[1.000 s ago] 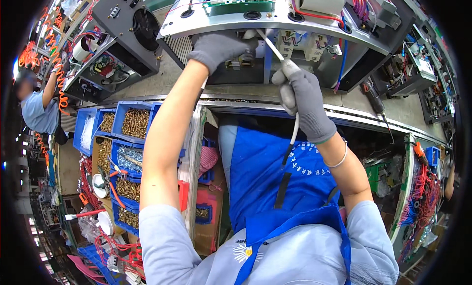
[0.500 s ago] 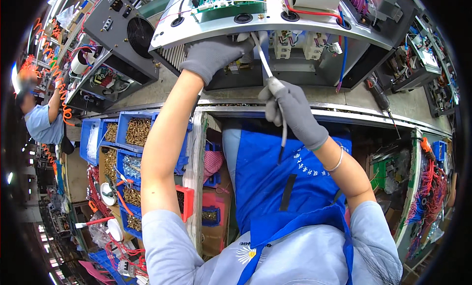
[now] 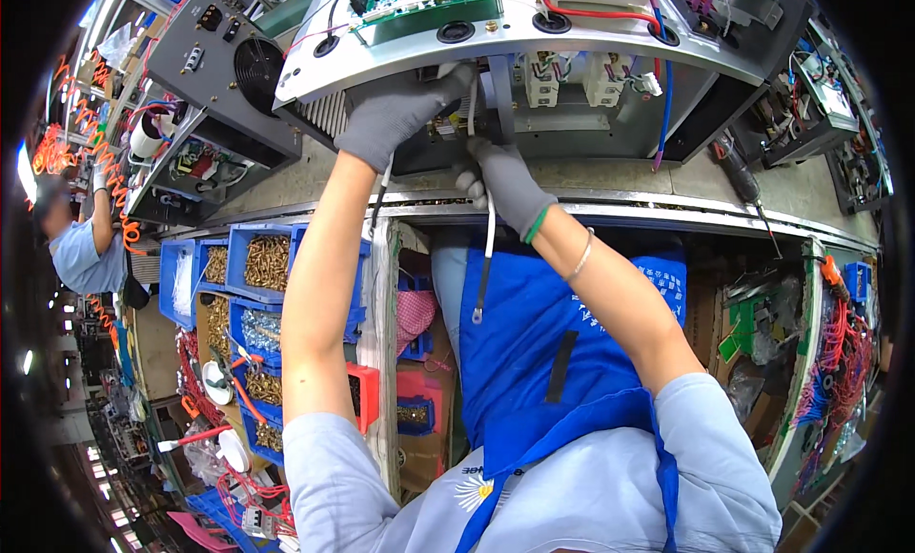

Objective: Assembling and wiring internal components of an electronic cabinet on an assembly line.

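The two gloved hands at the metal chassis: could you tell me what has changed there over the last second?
The right hand moved up and left along the white cable, closing in under the left hand at the front of the metal chassis; the cable's lower end now hangs free over the blue apron. The left hand stayed pressed against the chassis front. The blue parts bins kept their places.

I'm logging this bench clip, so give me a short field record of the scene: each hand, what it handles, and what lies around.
left hand: grey-gloved left hand pressed on the front edge of the metal chassis
right hand: grey-gloved right hand gripping a white wire at the chassis opening
wire: hangs down over the blue apron, dark sleeve and ring end at the bottom
left side: blue bins of brass-coloured parts
right side: screwdriver on the bench
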The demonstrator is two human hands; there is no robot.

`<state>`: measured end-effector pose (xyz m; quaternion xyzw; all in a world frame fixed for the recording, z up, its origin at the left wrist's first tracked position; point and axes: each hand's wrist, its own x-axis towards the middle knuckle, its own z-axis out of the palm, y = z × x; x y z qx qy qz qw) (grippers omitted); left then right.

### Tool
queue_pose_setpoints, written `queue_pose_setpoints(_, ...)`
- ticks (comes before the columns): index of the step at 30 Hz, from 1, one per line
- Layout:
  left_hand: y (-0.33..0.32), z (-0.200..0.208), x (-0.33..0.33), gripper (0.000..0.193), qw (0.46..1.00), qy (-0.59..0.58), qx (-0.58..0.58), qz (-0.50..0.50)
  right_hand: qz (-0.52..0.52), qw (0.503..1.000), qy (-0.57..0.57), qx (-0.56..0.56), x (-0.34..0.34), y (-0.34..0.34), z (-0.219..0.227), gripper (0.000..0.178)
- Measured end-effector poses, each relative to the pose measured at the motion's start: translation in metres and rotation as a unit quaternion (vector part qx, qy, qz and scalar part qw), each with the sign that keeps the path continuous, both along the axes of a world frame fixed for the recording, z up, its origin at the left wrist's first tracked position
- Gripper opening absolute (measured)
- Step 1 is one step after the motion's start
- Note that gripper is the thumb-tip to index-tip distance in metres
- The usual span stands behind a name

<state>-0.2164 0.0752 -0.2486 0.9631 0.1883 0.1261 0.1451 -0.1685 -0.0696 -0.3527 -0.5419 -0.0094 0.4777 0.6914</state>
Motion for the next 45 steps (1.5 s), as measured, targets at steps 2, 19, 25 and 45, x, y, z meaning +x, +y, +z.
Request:
queue_pose_setpoints(2, 0.013, -0.014, -0.013, 0.064, 0.998, 0.021, 0.005, 0.051, -0.013, 0.999, -0.027, -0.01, 0.004, -0.002, -0.003, 0.04)
queue_pose_setpoints(19, 0.031, -0.009, -0.049, 0.018, 0.632, -0.152, -0.76, 0.012, 0.076, 0.99, -0.117, -0.032, 0.018, -0.042, -0.005, 0.045)
queue_pose_setpoints(25, -0.007, -0.005, -0.037, 0.02, 0.529, -0.229, -0.8, -0.167, 0.088, 0.991, -0.103, -0.021, 0.012, -0.039, -0.004, 0.043)
queue_pose_setpoints(45, -0.122, 0.011, -0.008, 0.017, 0.984, 0.009, 0.117, 0.137, 0.123, 0.943, -0.274, 0.143, 0.007, -0.013, -0.061, 0.037)
